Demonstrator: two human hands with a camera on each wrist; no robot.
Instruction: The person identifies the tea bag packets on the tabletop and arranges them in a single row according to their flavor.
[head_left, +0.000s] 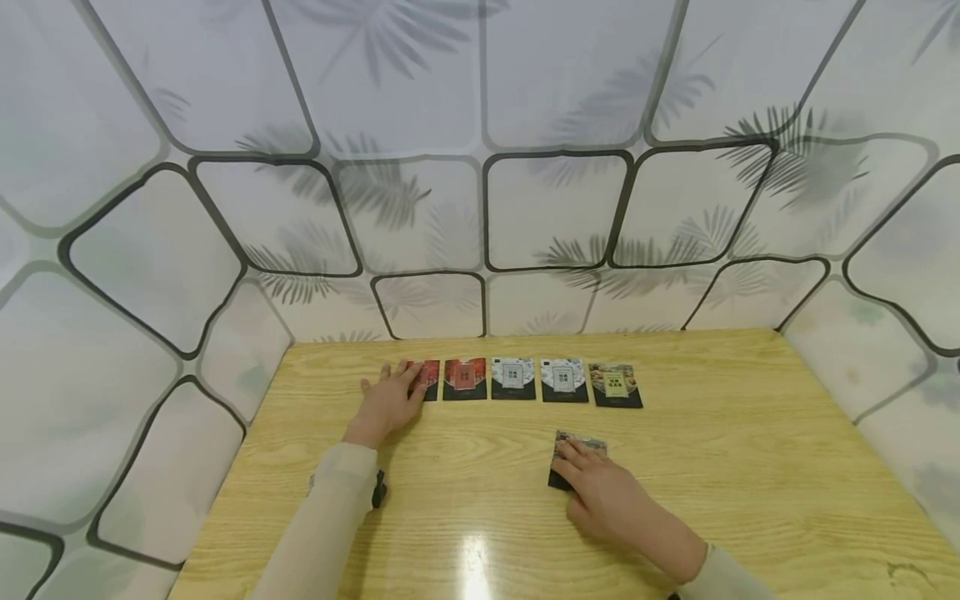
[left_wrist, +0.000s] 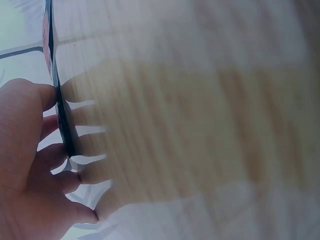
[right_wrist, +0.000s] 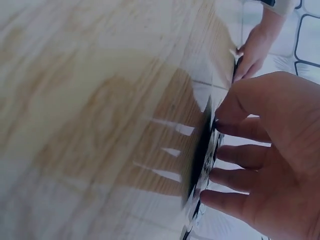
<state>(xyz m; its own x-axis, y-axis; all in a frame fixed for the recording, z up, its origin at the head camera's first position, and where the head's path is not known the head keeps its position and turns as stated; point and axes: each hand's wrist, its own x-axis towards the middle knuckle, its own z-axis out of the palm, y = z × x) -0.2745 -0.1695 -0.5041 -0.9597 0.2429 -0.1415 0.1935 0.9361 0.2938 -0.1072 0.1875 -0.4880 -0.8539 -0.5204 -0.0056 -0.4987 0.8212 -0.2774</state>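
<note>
My left hand (head_left: 386,406) lies at the left end of a row of flat packets. Its spread fingers touch a red and black packet (head_left: 431,381) and partly cover it. In the left wrist view that packet's dark edge (left_wrist: 66,127) shows beneath the fingers of the left hand (left_wrist: 35,165). Nearer me and to the right, my right hand (head_left: 611,496) rests its extended fingers on a grey-patterned packet (head_left: 558,481) with a black lower part. The right wrist view shows the right hand's fingertips (right_wrist: 216,175) against this packet's upper face.
Rightward along the row lie another red packet (head_left: 465,380), two white-and-black packets (head_left: 513,379) and a packet with a yellow label (head_left: 617,386). They are on a glossy wood-grain table (head_left: 465,467). A patterned curtain (head_left: 555,217) stands behind and at both sides.
</note>
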